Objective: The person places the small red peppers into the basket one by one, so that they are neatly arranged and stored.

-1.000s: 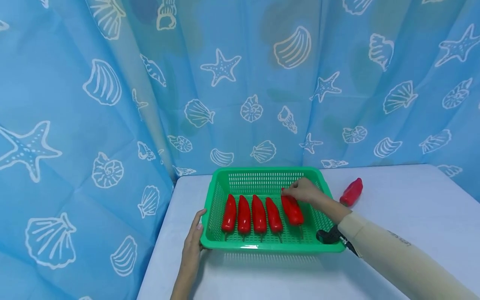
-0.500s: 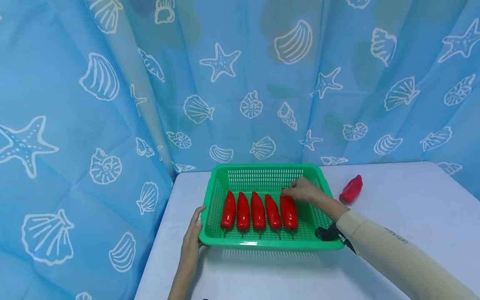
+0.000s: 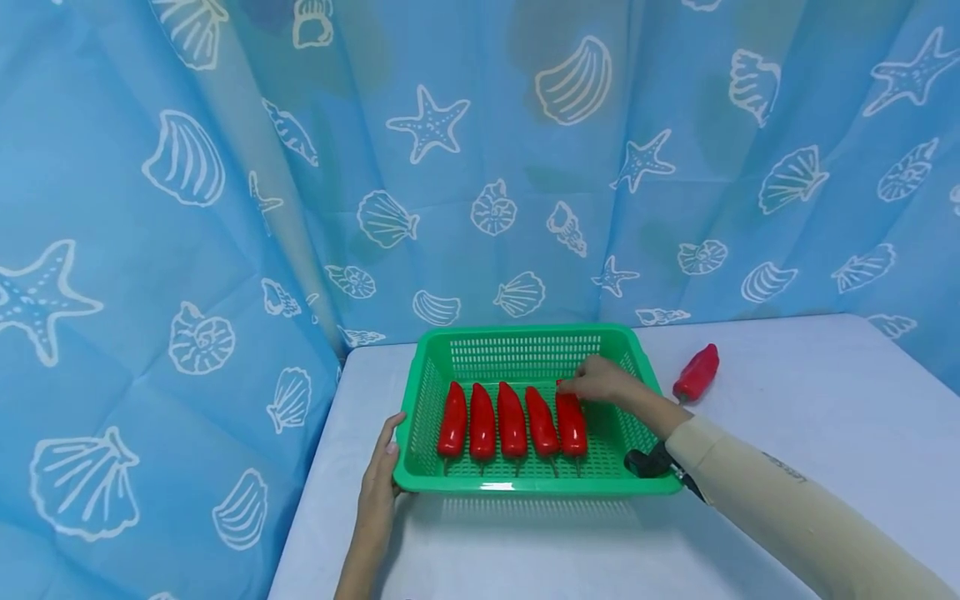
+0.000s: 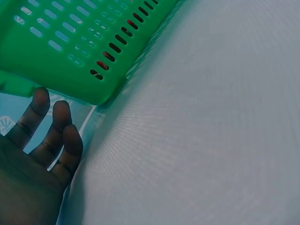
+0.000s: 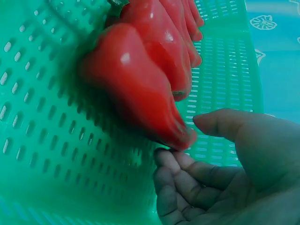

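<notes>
Red peppers lie side by side in a green plastic basket [image 3: 427,482], tips toward the back and stems toward the front. My right hand [image 3: 600,382] is over the rightmost pepper [image 3: 572,429]. In the right wrist view, the fingertips [image 5: 165,159] sit right at this pepper's tip, while the thumb [image 5: 213,123] stands apart from it with a gap showing. My left hand [image 3: 378,475] rests against the basket's left rim with its fingers loosely bent. Three of those fingers [image 4: 62,115] appear below the rim in the left wrist view.
One more red pepper [image 3: 697,372] lies on the white tabletop [image 3: 810,392], right of the basket. Behind and to the left hangs a blue curtain [image 3: 465,250] with white shells and starfish. A black wrist device [image 3: 648,463] on the right arm overlaps the basket's front right corner.
The rightmost pepper swung left into line beside the others, my right hand staying at its tip. Since half a second ago it has hardly moved. The left hand keeps its place on the rim.
</notes>
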`<move>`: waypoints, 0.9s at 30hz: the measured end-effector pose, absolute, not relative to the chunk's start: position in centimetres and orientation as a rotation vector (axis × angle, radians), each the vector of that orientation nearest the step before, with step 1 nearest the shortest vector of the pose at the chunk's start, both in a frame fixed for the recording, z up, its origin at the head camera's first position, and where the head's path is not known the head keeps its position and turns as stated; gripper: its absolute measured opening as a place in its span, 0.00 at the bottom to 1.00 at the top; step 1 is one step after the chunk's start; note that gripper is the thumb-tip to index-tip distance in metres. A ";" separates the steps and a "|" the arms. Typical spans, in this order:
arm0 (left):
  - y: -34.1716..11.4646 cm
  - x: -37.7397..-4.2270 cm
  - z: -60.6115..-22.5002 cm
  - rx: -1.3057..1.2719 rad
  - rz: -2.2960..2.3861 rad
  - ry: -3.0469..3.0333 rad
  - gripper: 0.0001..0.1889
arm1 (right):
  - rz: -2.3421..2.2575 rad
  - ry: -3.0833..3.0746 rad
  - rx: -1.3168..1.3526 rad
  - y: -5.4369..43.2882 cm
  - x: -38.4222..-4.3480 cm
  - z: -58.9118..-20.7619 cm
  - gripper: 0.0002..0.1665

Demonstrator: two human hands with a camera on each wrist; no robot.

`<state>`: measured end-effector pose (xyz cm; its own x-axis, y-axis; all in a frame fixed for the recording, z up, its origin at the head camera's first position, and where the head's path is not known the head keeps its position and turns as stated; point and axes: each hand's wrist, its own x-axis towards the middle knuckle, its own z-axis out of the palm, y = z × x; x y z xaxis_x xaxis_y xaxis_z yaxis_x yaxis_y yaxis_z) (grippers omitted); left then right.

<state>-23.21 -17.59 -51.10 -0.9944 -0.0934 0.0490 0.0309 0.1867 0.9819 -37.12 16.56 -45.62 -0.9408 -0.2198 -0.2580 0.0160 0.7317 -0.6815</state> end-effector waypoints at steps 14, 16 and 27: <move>-17.3 -23.2 -51.8 0.093 -1.965 -2.346 0.28 | -1.091 2.643 -0.356 17.6 -36.3 -43.0 0.23; -17.3 -23.2 -51.8 0.086 -1.968 -2.336 0.28 | -1.137 2.626 -0.384 17.9 -35.9 -42.0 0.23; -17.9 -23.2 -51.5 0.019 -1.979 -2.311 0.26 | -1.666 2.671 -0.298 22.4 -31.9 -38.2 0.31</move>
<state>-23.19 -17.87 -51.49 -0.9951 -0.0733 0.0669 0.0548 0.1560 0.9862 -31.94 22.41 -38.16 -0.9820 -0.1485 0.1167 -0.1701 0.4273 -0.8880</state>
